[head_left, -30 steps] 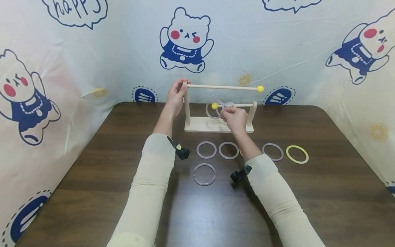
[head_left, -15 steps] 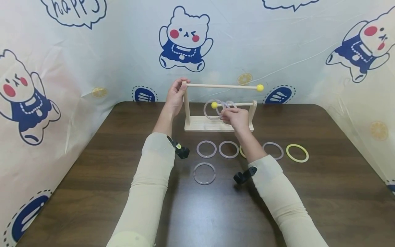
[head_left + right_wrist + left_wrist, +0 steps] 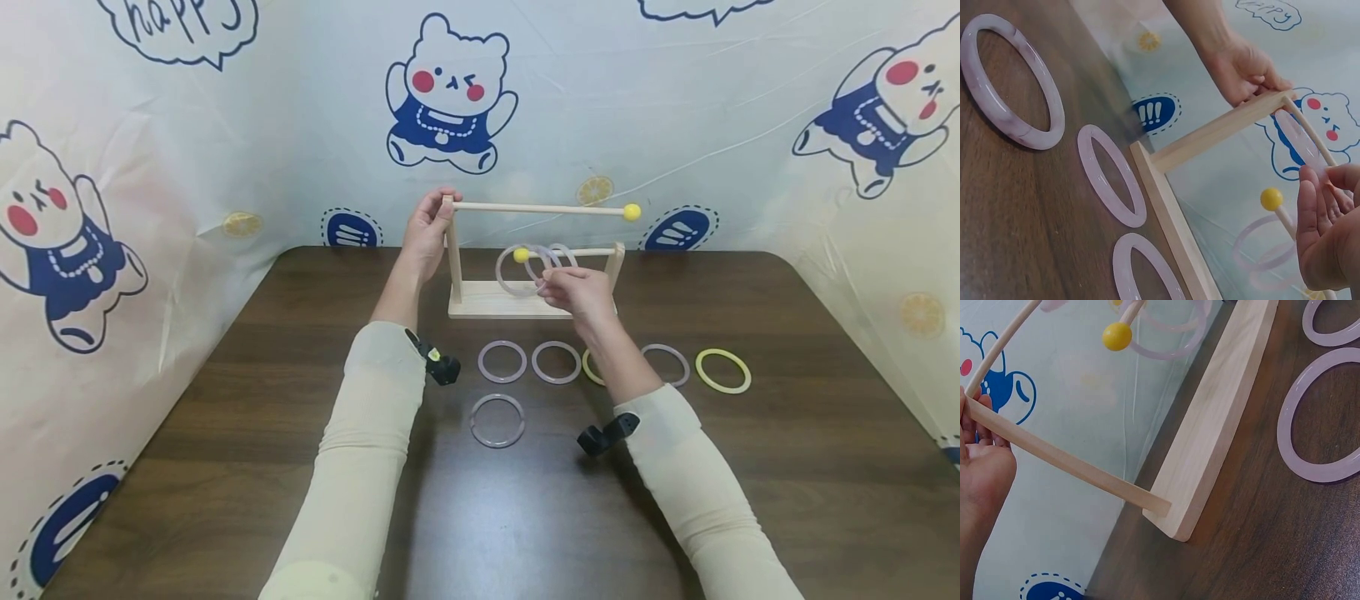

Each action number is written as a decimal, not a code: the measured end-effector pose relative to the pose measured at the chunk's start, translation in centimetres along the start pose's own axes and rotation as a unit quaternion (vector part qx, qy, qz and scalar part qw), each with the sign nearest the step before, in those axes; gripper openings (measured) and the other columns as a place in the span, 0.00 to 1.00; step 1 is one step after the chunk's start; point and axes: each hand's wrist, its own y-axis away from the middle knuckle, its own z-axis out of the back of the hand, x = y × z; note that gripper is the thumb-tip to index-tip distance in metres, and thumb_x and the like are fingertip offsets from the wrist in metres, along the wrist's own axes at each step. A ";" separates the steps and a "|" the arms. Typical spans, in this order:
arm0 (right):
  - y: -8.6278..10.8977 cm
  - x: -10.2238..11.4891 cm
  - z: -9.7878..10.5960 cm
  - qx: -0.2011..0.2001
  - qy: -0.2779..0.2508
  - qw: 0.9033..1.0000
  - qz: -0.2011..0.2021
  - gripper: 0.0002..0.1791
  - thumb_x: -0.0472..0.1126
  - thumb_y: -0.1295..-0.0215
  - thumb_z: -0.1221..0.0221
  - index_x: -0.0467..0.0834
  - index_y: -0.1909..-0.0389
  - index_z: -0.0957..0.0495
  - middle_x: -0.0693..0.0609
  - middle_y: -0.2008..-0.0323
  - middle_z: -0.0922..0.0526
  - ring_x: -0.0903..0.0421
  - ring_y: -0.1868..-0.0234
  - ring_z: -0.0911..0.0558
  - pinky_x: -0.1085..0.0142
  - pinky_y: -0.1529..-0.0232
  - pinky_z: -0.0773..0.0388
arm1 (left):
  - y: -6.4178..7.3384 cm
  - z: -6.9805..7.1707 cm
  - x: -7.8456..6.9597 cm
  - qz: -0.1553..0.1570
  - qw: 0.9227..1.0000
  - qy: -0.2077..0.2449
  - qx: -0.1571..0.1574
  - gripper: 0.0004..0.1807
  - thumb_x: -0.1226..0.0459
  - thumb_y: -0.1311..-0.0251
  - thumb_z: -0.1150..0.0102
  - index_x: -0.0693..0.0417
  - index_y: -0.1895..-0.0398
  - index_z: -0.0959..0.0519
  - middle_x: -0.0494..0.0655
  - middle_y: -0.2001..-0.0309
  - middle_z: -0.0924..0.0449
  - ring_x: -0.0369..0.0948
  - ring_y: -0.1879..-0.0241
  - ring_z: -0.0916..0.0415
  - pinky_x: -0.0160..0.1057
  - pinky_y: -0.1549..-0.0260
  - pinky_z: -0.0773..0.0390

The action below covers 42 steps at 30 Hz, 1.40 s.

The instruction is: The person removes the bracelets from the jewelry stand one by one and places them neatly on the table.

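My left hand grips the top of the left post of a pale wooden bangle stand, thumb in front. The stand has an upper and a lower rod, each tipped with a yellow ball. My right hand pinches a translucent lavender bangle by its edge. In the head view that bangle overlaps the lower rod's ball; in the right wrist view it is tilted, close to the upper rod. Other pale lavender bangles hang on the lower rod, partly hidden by the right hand.
On the dark wooden table, in front of the stand, lie several lavender bangles and a yellow bangle at the right. Another yellow bangle is partly behind the right forearm. A patterned cloth hangs behind the table.
My right hand and forearm have shifted a little right and down, still pinching the lavender bangle, which now sits slightly lower. The left hand keeps its hold on the post.
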 end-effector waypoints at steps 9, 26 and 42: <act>0.6 0.2 0.5 0.012 -0.015 1.000 -0.007 0.11 0.27 0.41 0.43 0.41 0.77 0.18 0.49 0.80 0.16 0.61 0.81 0.17 0.71 0.74 0.22 | -0.1 0.0 -0.1 0.000 1.000 0.004 0.003 0.06 0.67 0.33 0.51 0.51 0.57 0.25 0.42 0.57 0.24 0.39 0.51 0.32 0.45 0.38 0.44; 0.7 -0.5 1.6 0.011 0.006 1.000 -0.011 0.14 0.26 0.42 0.44 0.43 0.81 0.18 0.51 0.84 0.18 0.61 0.83 0.19 0.73 0.79 0.24 | 0.1 0.0 -0.2 0.003 1.000 -0.007 0.005 0.06 0.66 0.33 0.51 0.50 0.56 0.25 0.41 0.56 0.24 0.39 0.49 0.33 0.37 0.43 0.39; 0.9 -0.6 2.2 0.039 -0.010 0.998 -0.038 0.12 0.26 0.41 0.44 0.42 0.78 0.18 0.49 0.82 0.17 0.61 0.82 0.19 0.73 0.80 0.24 | 0.2 0.1 -0.2 0.005 1.000 -0.014 0.011 0.06 0.65 0.33 0.51 0.49 0.56 0.25 0.40 0.56 0.25 0.38 0.49 0.34 0.39 0.42 0.41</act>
